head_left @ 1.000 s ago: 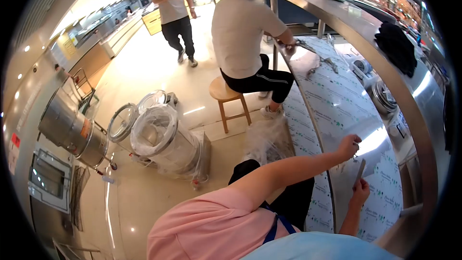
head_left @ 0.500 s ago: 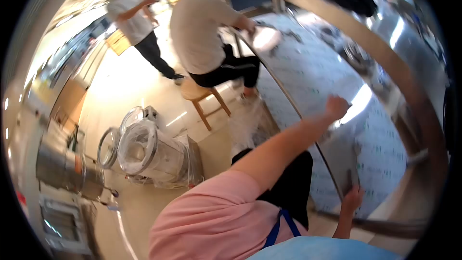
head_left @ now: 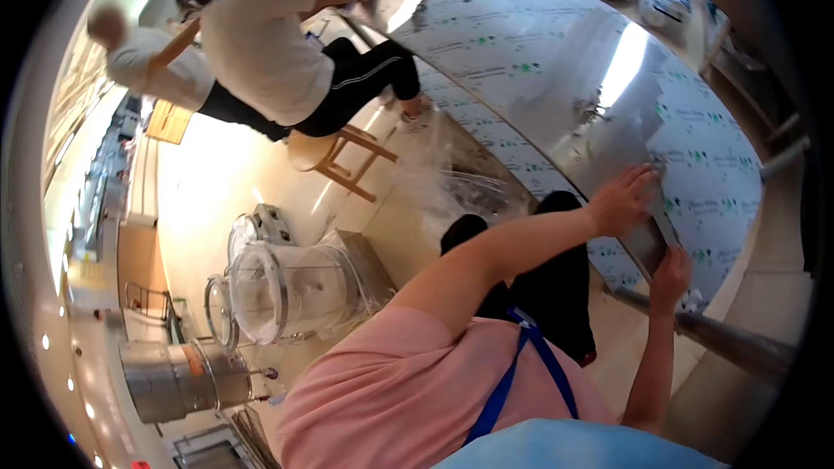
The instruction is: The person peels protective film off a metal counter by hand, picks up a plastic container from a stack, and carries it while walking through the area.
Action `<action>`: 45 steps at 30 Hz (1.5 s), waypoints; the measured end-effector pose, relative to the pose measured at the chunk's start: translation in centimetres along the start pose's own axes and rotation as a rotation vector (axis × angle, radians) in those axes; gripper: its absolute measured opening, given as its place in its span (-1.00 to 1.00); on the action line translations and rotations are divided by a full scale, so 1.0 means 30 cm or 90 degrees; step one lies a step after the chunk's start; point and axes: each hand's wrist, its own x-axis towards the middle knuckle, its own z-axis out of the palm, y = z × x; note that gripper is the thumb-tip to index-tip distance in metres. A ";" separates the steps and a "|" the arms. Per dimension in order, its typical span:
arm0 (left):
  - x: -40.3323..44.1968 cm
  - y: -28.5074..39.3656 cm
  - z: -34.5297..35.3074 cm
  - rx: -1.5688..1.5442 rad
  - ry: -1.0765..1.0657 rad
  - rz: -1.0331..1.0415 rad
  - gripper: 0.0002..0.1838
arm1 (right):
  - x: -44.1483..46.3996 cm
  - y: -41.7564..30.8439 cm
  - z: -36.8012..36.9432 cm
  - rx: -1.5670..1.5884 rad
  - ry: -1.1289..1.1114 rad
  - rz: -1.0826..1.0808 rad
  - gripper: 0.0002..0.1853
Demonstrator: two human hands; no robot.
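Note:
A stainless steel panel (head_left: 556, 117) lies before me, partly covered with pale protective film (head_left: 704, 161) bearing green print. Shiny bare metal shows in a broad band along its middle and near edge. My left hand (head_left: 624, 200) is open over the bare metal, fingers extended toward the film's edge; whether it touches cannot be made out. Close by, my right hand (head_left: 670, 278) is closed at the panel's near end, with a narrow flat grey strip (head_left: 665, 230) rising from its fingers. The strip's exact kind is unclear.
A person (head_left: 269, 43) sits on a wooden stool (head_left: 334, 156) at the panel's far side; another person (head_left: 156, 61) stands behind. Crumpled clear plastic (head_left: 443, 182) lies on the floor. A wrapped machine (head_left: 295, 291) and a metal cylinder (head_left: 178, 378) stand left. A metal rail (head_left: 730, 347) runs right.
My left hand was a raised fist over the panel; it has come down nearer my right hand and opened. The view has turned, so the seated person appears further left.

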 end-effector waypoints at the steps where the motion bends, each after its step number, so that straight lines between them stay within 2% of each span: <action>1: -0.004 0.005 0.005 -0.035 0.032 -0.054 -0.65 | -0.005 0.001 -0.003 -0.002 -0.007 0.002 -0.91; 3: 0.009 0.021 -0.021 0.049 -0.086 -0.013 -0.68 | -0.027 0.037 0.014 0.009 -0.063 0.047 -0.89; 4: 0.008 0.006 0.023 0.075 -0.089 0.009 -0.69 | -0.078 0.114 0.086 -0.066 -0.055 0.021 -0.86; 5: -0.017 -0.014 0.075 0.102 -0.101 0.029 -0.71 | -0.098 0.154 0.123 -0.025 -0.004 -0.011 -0.85; 8: -0.012 0.001 0.007 0.016 -0.075 -0.030 -0.69 | -0.058 0.078 0.064 -0.007 -0.077 0.050 -0.86; 10: -0.013 0.024 0.005 -0.036 -0.052 -0.065 -0.68 | -0.047 0.056 0.037 0.010 -0.073 0.053 -0.86; 13: -0.021 0.012 0.037 -0.014 -0.040 -0.054 -0.63 | -0.038 0.034 0.031 0.013 -0.052 0.053 -0.86; 16: -0.033 -0.021 0.098 0.155 -0.046 0.088 -0.62 | -0.036 0.059 0.059 -0.007 0.008 -0.003 -0.87; 17: -0.036 -0.015 0.101 0.130 -0.070 0.049 -0.61 | -0.051 0.070 0.052 -0.022 0.020 -0.027 -0.88; 19: -0.018 0.008 0.035 0.073 -0.113 -0.002 -0.61 | -0.019 0.016 -0.005 -0.019 -0.076 0.058 -0.89; 20: -0.004 0.020 -0.003 0.052 -0.132 -0.009 -0.62 | -0.019 0.020 -0.005 -0.018 -0.063 0.049 -0.89; 23: -0.013 0.019 0.010 -0.054 -0.046 -0.074 -0.63 | -0.022 0.017 -0.002 0.009 -0.034 0.034 -0.90; 26: -0.015 0.005 0.030 0.068 -0.105 -0.050 -0.65 | -0.027 0.020 -0.003 0.020 -0.038 0.038 -0.90; 28: -0.006 0.018 0.004 0.055 -0.241 -0.081 -0.65 | -0.052 0.066 0.047 0.012 -0.001 0.010 -0.90; 30: -0.042 -0.014 0.077 0.056 -0.080 -0.018 -0.69 | -0.036 0.036 0.034 0.018 -0.020 0.044 -0.91; 33: -0.009 0.017 -0.002 -0.040 -0.086 -0.055 -0.73 | -0.032 0.011 0.013 0.045 -0.039 0.069 -0.93; 36: -0.001 0.018 -0.015 -0.035 -0.096 -0.040 -0.76 | -0.018 0.008 -0.001 0.052 -0.040 0.041 -0.93; 39: 0.000 0.020 -0.013 -0.073 -0.123 -0.084 -0.68 | -0.015 0.007 0.007 0.041 -0.012 0.029 -0.93; 42: -0.004 0.017 -0.021 -0.021 -0.191 -0.093 -0.65 | -0.025 0.009 -0.001 0.042 -0.009 0.032 -0.93; 45: -0.016 0.014 -0.011 -0.102 -0.101 -0.134 -0.70 | -0.031 0.025 0.016 0.032 -0.012 0.034 -0.94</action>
